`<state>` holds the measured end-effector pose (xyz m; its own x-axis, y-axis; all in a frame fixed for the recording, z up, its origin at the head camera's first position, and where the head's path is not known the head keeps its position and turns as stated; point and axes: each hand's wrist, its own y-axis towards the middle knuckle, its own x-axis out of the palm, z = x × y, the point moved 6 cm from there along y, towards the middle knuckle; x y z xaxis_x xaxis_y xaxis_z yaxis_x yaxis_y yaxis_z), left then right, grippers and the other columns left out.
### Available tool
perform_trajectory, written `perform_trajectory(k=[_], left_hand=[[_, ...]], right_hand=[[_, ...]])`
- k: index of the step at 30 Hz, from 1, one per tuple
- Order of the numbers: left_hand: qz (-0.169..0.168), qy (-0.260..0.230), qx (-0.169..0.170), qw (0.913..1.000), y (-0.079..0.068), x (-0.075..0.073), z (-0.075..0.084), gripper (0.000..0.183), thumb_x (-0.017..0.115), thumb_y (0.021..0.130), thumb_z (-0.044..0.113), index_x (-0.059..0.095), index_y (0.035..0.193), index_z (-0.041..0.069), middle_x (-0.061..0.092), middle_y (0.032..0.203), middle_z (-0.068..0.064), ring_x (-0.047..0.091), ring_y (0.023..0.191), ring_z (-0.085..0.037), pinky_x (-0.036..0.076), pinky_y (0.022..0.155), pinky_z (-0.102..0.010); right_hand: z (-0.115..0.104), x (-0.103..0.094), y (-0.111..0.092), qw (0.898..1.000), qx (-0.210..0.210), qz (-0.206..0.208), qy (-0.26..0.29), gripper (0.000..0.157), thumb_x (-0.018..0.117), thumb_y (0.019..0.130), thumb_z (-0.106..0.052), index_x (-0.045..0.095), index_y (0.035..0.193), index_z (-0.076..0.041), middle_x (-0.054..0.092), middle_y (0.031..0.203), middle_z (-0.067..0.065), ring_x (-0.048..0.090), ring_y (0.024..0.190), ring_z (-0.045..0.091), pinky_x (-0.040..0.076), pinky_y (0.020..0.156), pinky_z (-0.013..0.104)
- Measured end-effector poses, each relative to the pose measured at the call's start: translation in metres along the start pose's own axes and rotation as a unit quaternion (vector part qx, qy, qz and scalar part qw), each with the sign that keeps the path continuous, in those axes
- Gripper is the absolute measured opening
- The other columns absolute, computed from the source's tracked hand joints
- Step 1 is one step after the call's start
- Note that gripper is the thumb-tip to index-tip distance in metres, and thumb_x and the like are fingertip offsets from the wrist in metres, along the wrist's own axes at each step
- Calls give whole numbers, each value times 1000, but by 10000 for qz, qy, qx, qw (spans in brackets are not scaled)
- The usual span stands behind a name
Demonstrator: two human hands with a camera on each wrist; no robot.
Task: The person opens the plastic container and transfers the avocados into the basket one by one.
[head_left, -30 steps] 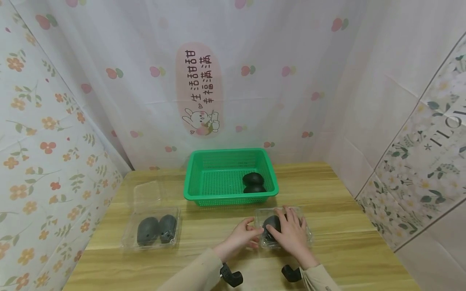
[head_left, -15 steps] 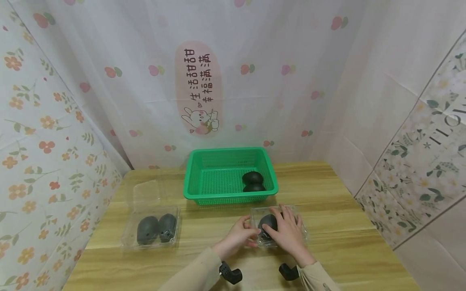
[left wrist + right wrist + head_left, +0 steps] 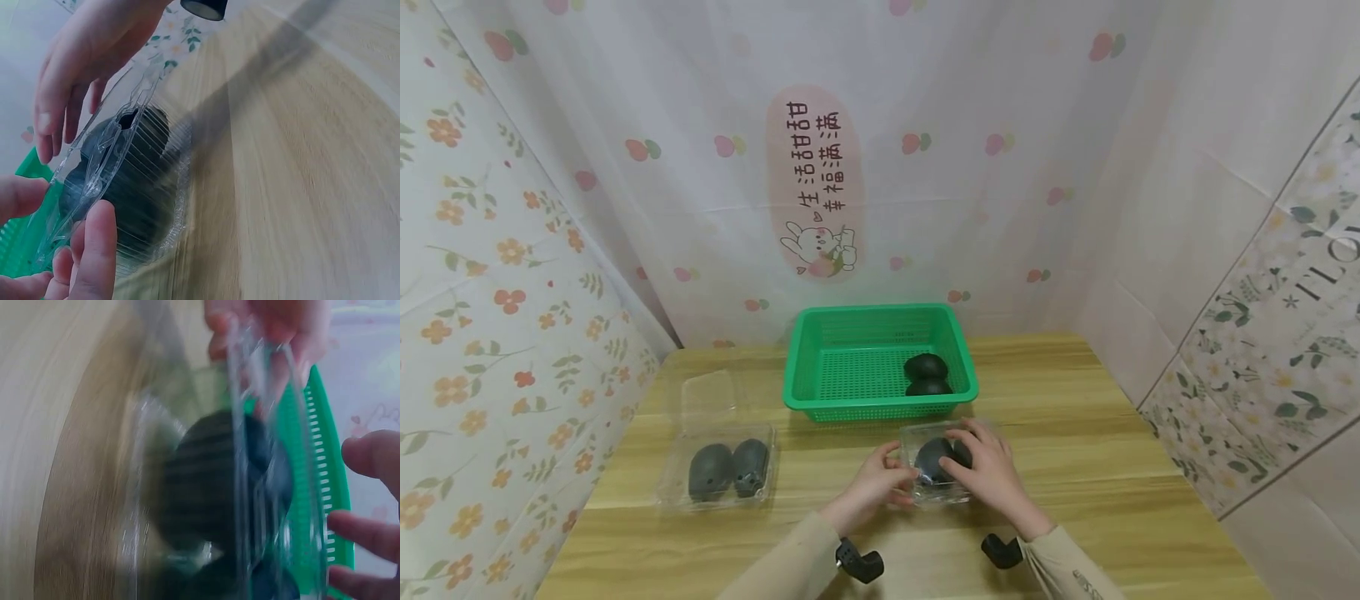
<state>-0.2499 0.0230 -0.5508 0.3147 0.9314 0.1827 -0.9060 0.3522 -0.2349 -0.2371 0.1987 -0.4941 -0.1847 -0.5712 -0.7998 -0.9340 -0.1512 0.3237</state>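
Observation:
A clear plastic clamshell box with its lid over the base stands at the right front in the head view. Two dark, egg-shaped fruits that look like avocados lie inside it. My left hand pinches the box's left edge between thumb and fingers; the left wrist view shows the finger on the clear rim. Spread over the lid's right part is my right hand, covering some of the second fruit. Its fingers reach along the lid side in the right wrist view, fairly straight.
A green plastic basket stands behind the box, with two dark fruits at its right end. On the left sits another clamshell box, lid raised, holding two dark fruits. Patterned curtains enclose the wooden table.
The clamshell box has slid left along the table, and both hands have moved left with it. The basket and the other box stay put; the head view has shifted slightly.

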Motion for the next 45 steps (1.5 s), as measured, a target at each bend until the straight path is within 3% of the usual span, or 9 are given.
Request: perform_trajectory(k=[5, 12, 21, 30, 37, 45], left_hand=[[22, 64, 79, 9999, -5, -13, 2, 76, 66, 84, -1, 24, 146, -9, 53, 98, -13, 57, 73, -18, 58, 57, -32], [-2, 209, 94, 9997, -10, -30, 5, 74, 64, 84, 0, 25, 145, -11, 54, 98, -13, 56, 71, -16, 58, 56, -29], [54, 310, 112, 9994, -19, -56, 5, 71, 62, 85, 3, 26, 144, -12, 54, 95, -10, 56, 71, -13, 57, 56, -27], [148, 285, 87, 9994, -27, -83, 10, 71, 62, 85, 4, 27, 144, -13, 53, 95, -8, 57, 72, -13, 56, 56, -27], [170, 393, 92, 9990, -32, -97, 12, 67, 60, 86, 4, 30, 143, -12, 54, 97, -9, 57, 74, -13, 56, 59, -29], [243, 437, 40, 9987, -36, -104, 13, 68, 61, 86, 5, 30, 144, -11, 54, 97, -9, 57, 73, -14, 56, 58, -29]], right_hand=[[-5, 5, 4, 9982, -559, -190, -100, 37, 79, 80, -24, 69, 113, -11, 52, 135, 18, 45, 126, 40, 32, 97, 67], [-17, 17, 7, 9915, -1185, -507, -180, 38, 77, 82, -26, 69, 115, -11, 53, 136, 16, 46, 126, 37, 32, 101, 64], [-38, 39, 10, 9712, -1901, -1231, -739, 40, 63, 94, -35, 62, 131, -20, 49, 144, 5, 40, 135, 31, 24, 105, 67], [-59, 57, 12, 9653, -2060, -1414, -764, 39, 53, 99, -38, 58, 136, -26, 45, 147, 4, 34, 138, 34, 21, 107, 67], [-67, 69, 13, 9603, -2109, -1505, -1034, 64, 50, 90, -66, 52, 141, -28, 39, 151, 1, 30, 140, 32, 20, 108, 66], [-74, 73, 12, 9584, -2270, -1334, -1105, 71, 56, 83, -70, 52, 140, -27, 40, 150, 2, 32, 139, 32, 24, 106, 66]])
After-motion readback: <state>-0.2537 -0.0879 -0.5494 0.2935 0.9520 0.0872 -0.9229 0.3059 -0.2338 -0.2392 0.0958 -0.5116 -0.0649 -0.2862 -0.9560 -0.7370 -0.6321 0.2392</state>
